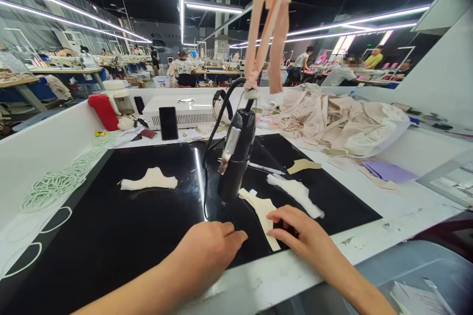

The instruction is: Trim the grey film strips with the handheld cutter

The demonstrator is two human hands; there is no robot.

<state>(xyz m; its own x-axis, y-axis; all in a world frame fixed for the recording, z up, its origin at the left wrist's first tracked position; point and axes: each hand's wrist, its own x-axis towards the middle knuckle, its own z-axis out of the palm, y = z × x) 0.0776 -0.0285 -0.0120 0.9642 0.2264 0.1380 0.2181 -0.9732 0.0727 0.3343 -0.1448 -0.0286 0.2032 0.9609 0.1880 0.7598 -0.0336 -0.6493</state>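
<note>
Counter: white, fitted with a glossy black mat. Both hands are at the near edge of the mat.

Left hand: over the mat, fingers bunched and nearly closed, thumb alongside; whether anything small is pinched inside cannot be told. It lies just left of the cream cloth piece, apart from it.

Right hand: partly open, thumb and forefinger parted, both tips over the right edge of the cream cloth piece. Contact appears likely; a firm grip cannot be confirmed.

The cream cloth piece lies slantwise between the hands, its lower end near the counter's front edge. Its upper end sits just beside a black tool, which hangs over the mat with a black cord, beneath pink cloth strips.

Other items on the mat: a white cloth piece to the right, a tan cloth piece beyond it, and a notched cloth piece well apart on the left.

Around the mat: heaped pale green cord at left; an upright phone before a slotted white box at the rear; a large cloth pile and a purple sheet at right.
</note>
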